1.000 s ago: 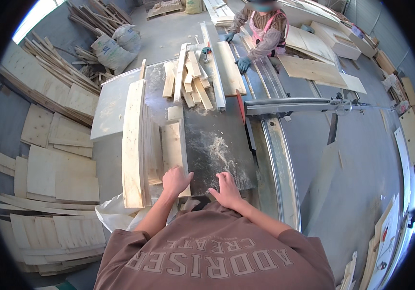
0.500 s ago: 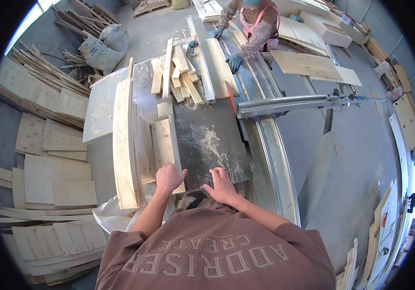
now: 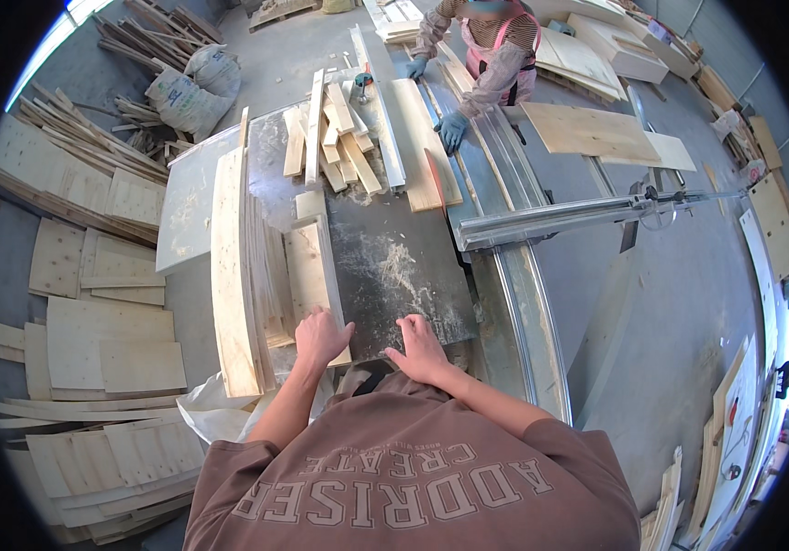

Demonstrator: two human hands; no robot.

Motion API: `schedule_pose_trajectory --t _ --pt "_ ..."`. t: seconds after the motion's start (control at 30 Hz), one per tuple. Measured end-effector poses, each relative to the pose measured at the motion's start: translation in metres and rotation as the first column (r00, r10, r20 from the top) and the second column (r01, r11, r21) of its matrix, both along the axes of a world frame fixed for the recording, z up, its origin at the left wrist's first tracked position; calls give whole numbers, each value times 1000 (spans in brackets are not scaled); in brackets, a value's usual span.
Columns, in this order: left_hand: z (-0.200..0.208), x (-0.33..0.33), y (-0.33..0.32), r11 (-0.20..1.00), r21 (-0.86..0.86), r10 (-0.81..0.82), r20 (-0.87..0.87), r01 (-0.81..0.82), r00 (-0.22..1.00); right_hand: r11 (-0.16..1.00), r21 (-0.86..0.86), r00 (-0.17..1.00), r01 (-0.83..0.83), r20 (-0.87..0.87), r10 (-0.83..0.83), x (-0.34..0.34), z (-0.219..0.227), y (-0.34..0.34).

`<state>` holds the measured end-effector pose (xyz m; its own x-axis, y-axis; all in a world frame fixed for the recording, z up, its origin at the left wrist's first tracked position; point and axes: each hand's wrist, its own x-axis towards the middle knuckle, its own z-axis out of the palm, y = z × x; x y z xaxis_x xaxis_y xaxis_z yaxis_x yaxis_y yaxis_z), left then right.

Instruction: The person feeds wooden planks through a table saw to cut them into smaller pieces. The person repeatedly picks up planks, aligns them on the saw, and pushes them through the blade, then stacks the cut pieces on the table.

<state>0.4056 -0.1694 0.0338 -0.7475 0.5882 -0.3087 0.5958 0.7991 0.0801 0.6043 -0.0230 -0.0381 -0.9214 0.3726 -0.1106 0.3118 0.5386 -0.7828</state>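
My left hand (image 3: pixel 322 337) rests over the near end of a light wooden board (image 3: pixel 307 266) on the grey saw table (image 3: pixel 390 234). Its fingers are curled in, the thumb sticks out to the right, and I see nothing held. My right hand (image 3: pixel 419 350) is at the table's near edge, holding nothing; its thumb and forefinger stand apart and the other fingers are partly hidden. Left of my left hand, long plywood strips (image 3: pixel 235 275) are stacked. Across the table, a co-worker's gloved hand (image 3: pixel 450 132) lies by a wide board (image 3: pixel 424 156) beside a thin red upright piece (image 3: pixel 436 178).
A metal crossbar (image 3: pixel 550 223) spans the sliding rails (image 3: pixel 534 321) on the right. Loose wood offcuts (image 3: pixel 339 138) lie piled on the far table. Plywood sheets (image 3: pixel 105 340) cover the floor at left, and white sacks (image 3: pixel 188 96) stand farther back.
The wide board, the metal crossbar and the co-worker's gloved hand have come slightly nearer to me. My own hands have stayed in place.
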Motion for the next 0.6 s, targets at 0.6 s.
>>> schedule_pose_trajectory --t 0.6 --pt "-5 -27 31 999 -21 -30 -11 30 999 998 -31 996 -46 71 48 -32 -3 40"
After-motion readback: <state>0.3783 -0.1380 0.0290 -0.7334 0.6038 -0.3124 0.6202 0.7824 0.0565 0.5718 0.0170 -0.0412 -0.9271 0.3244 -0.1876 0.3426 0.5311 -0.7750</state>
